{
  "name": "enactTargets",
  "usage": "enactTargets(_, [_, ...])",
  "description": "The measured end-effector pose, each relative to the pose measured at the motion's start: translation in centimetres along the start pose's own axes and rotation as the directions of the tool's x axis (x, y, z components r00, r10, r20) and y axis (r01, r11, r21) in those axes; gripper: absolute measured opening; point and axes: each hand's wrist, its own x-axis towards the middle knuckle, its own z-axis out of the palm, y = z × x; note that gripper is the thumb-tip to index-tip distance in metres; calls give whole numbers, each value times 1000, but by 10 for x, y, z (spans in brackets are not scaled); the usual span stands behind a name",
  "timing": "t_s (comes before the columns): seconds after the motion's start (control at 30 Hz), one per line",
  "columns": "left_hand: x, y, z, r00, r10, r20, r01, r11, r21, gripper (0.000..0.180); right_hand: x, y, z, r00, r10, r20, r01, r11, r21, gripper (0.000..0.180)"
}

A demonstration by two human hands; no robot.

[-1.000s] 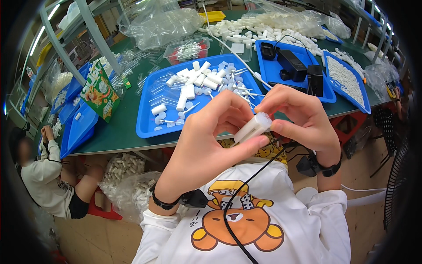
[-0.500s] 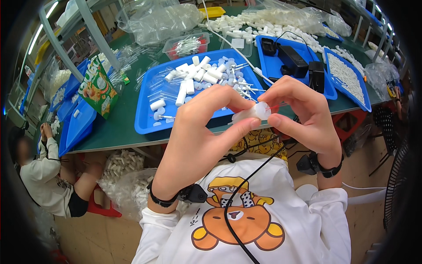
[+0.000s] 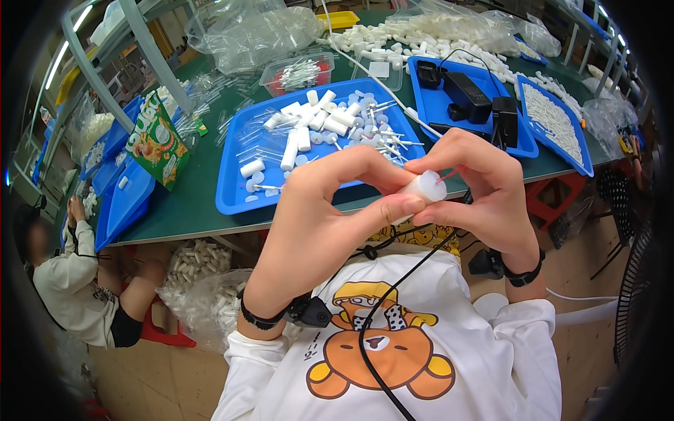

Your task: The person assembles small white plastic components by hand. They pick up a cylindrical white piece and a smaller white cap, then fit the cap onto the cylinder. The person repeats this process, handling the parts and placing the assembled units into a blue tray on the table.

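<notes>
Above my lap, in front of the table edge, my left hand [image 3: 326,210] grips a small white cylinder [image 3: 429,186] between thumb and fingers. The cylinder is tilted, its round end cap toward the right. A thin red stick [image 3: 449,175] comes out of that cap. My right hand [image 3: 488,186] is closed around the capped end, index finger above and thumb below. Just beyond my hands lies a blue tray [image 3: 228,168] with white cylinders [image 3: 291,150], pale round discs, clear tubes and thin white-ended sticks [image 3: 393,140].
A second blue tray [image 3: 523,144] holds black power adapters [image 3: 469,97]. Farther right, another tray [image 3: 586,165] carries small white pieces. Behind are a clear box [image 3: 298,74] of sticks and heaped white cylinders [image 3: 449,45]. A green snack bag [image 3: 156,144] stands left, near a seated person [image 3: 77,281].
Both hands have come slightly lower and nearer with the cylinder. Its capped end has turned more toward me, and my right fingers have moved onto its rim.
</notes>
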Motion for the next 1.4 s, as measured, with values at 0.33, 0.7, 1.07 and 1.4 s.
enactTargets(0.33, [-2,8,-3,997,58,44,-51,990,-132,30,2,-4,-4,996,-41,-84,63,957,284,41])
enactTargets(0.7, [-3,8,-7,988,111,106,-111,994,-12,28,-1,-11,1,984,-98,-152,114,989,98,28])
enactTargets(1.07, [6,-3,-78,967,27,-254,121,828,548,15,-6,-13,-15,918,-228,-324,137,950,-281,13])
enactTargets(1.4, [7,-55,-139,808,29,-588,473,562,679,19,-11,-24,-20,886,-302,-352,121,884,-452,15])
